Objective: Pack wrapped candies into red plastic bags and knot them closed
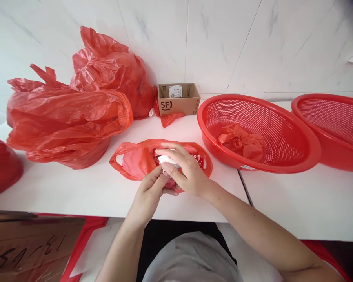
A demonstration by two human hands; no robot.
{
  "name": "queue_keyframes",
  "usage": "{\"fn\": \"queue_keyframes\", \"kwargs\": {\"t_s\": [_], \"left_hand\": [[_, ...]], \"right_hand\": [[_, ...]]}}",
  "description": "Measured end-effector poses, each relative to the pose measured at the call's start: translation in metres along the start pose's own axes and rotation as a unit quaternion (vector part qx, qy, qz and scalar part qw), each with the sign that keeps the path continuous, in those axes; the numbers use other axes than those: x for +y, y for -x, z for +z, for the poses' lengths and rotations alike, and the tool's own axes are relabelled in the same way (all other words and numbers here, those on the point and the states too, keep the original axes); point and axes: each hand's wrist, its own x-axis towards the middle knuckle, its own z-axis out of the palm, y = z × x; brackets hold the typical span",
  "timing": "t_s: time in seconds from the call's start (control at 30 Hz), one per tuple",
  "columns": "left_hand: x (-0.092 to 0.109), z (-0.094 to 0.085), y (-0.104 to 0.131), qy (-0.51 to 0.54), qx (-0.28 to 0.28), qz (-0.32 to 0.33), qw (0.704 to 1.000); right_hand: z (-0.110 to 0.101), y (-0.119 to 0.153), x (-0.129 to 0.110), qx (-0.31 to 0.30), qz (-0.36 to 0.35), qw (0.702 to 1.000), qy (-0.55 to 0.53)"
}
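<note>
In the head view, an open red plastic bag (132,162) lies on the white table, with red printed packets (199,159) inside it. Over the bag's opening, my right hand (188,170) has its thumb and fingers closed round a small white item (168,159). My left hand (153,184) meets it from the lower left, its thumb and fingertips pinched together at the item's lower edge. What the left fingertips grip is hidden behind the fingers.
Large stuffed red bags (67,121) stand on the left. A small cardboard box (179,105) is near the wall. Two red baskets, one nearer (282,133) and one farther right (338,125), take up the right side. A big carton (32,246) sits below the table's front edge.
</note>
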Motion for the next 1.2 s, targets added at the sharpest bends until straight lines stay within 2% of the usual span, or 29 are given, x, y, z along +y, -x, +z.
{"fn": "queue_keyframes", "kwargs": {"t_s": [0.13, 0.2, 0.27, 0.33, 0.37, 0.4, 0.43, 0.5, 0.6, 0.7, 0.83, 0.93, 1.07, 1.2], "left_hand": [[0.005, 0.002, 0.003, -0.055, -0.017, -0.004, 0.998], [0.005, 0.004, 0.005, -0.044, -0.035, -0.014, 0.998], [0.004, 0.005, 0.006, 0.011, -0.031, -0.026, 0.999], [0.003, 0.007, 0.004, 0.079, 0.002, -0.030, 0.996], [0.003, 0.007, 0.003, 0.112, 0.023, -0.029, 0.993], [0.003, 0.008, 0.001, 0.144, 0.043, -0.026, 0.988], [0.003, 0.009, -0.002, 0.173, 0.061, -0.022, 0.983], [0.004, 0.011, -0.006, 0.223, 0.089, -0.017, 0.971], [0.005, 0.015, -0.009, 0.252, 0.104, -0.013, 0.962], [0.006, 0.021, -0.008, 0.239, 0.103, 0.004, 0.966], [0.006, 0.028, -0.006, 0.216, 0.086, 0.029, 0.972], [0.007, 0.031, -0.004, 0.203, 0.070, 0.037, 0.976], [0.002, 0.032, -0.003, 0.175, 0.044, 0.046, 0.983], [-0.006, 0.031, -0.004, 0.189, 0.040, 0.005, 0.981]], "right_hand": [[0.000, -0.003, 0.015, -0.061, 0.061, 0.995, -0.056], [-0.008, -0.006, 0.019, -0.054, 0.098, 0.991, -0.070], [-0.015, -0.007, 0.015, 0.025, 0.104, 0.993, -0.054], [-0.017, -0.004, 0.006, 0.131, 0.071, 0.988, -0.032], [-0.016, -0.002, 0.000, 0.163, 0.046, 0.985, -0.025], [-0.014, 0.000, -0.005, 0.167, 0.015, 0.986, -0.016], [-0.009, 0.002, -0.009, 0.145, -0.016, 0.989, 0.005], [0.002, 0.007, -0.010, 0.067, -0.064, 0.992, 0.089], [0.017, 0.010, 0.000, -0.003, -0.083, 0.971, 0.225], [0.022, 0.011, 0.011, 0.015, -0.092, 0.970, 0.226], [0.020, 0.013, 0.006, 0.093, -0.112, 0.975, 0.170], [0.020, 0.013, -0.002, 0.116, -0.083, 0.981, 0.132], [0.012, 0.008, -0.002, 0.129, -0.002, 0.990, 0.051], [-0.005, -0.001, 0.005, 0.150, 0.100, 0.983, -0.024]]}}
